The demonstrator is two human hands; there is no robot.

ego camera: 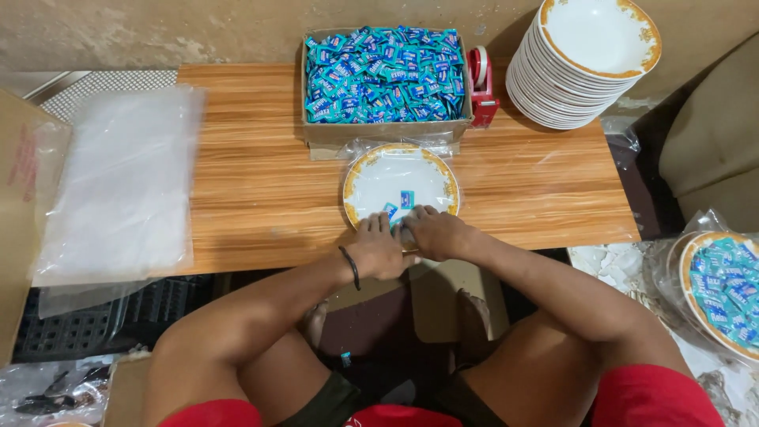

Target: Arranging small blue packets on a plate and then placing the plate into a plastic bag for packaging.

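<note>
A white plate with a gold rim [395, 170] lies on the wooden table [261, 182], inside a clear plastic bag. A few small blue sachets [406, 198] rest on it. My left hand [378, 247] and my right hand [433, 232] sit side by side at the plate's near edge, fingers curled over the rim and the plastic. Behind the plate stands a cardboard box [386, 130] full of blue sachets [384, 75].
A red tape dispenser [481, 87] stands right of the box. A tall stack of white plates [581, 67] is at the back right. Clear plastic bags [118, 182] lie at the table's left end. A bagged plate of sachets [721, 289] sits on the floor at right.
</note>
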